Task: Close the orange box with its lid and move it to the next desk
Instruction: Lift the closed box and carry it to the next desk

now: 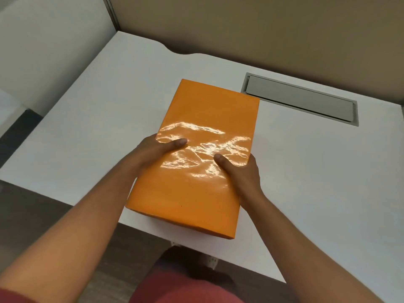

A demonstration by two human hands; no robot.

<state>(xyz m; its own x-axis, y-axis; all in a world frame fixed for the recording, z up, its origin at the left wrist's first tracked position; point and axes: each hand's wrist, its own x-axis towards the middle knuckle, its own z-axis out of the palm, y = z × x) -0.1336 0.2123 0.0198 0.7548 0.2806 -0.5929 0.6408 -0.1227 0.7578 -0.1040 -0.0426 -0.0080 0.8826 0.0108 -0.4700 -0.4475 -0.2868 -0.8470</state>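
The box [196, 154] lies on the desk [87, 127] between the left hand [150, 152] and right hand [242, 173]; a cable tray [299, 99] lies beyond the right hand.

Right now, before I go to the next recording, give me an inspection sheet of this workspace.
Surface: white desk, bare apart from the box.
Job's things: orange box, lid on, near end past the desk's front edge.
Clutter: nothing seen.
Grippers: left hand and right hand grip the box's long sides, thumbs on top.
Cables: nothing seen; grey cable hatch shut.
Surroundings: tan partition behind; another white surface to the left.
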